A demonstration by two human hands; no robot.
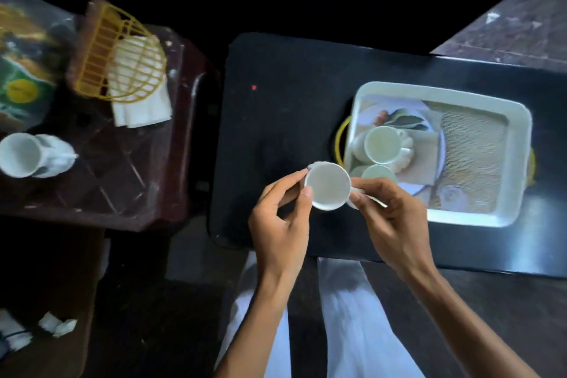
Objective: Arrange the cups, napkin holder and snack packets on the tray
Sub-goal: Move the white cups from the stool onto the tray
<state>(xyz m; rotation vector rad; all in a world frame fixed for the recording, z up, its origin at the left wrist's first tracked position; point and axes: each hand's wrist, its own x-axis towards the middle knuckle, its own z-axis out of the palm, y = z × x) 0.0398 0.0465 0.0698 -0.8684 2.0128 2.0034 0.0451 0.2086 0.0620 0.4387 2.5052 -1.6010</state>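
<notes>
I hold a white cup (327,186) in both hands over the black table, just left of the white tray (478,221). My left hand (280,221) pinches its left rim and my right hand (389,212) grips its handle side. Two white cups (383,144) (377,172) stand in the tray's left end. On the brown side table at the left lie a yellow wire napkin holder (119,52) with white napkins, a snack packet (21,80) and another white cup (23,155) on its side.
The tray has yellow handles and a printed picture on its floor; its right half holds nothing. A black table (276,120) carries the tray. White scraps lie on the dark floor at lower left. My white trouser legs show below the table edge.
</notes>
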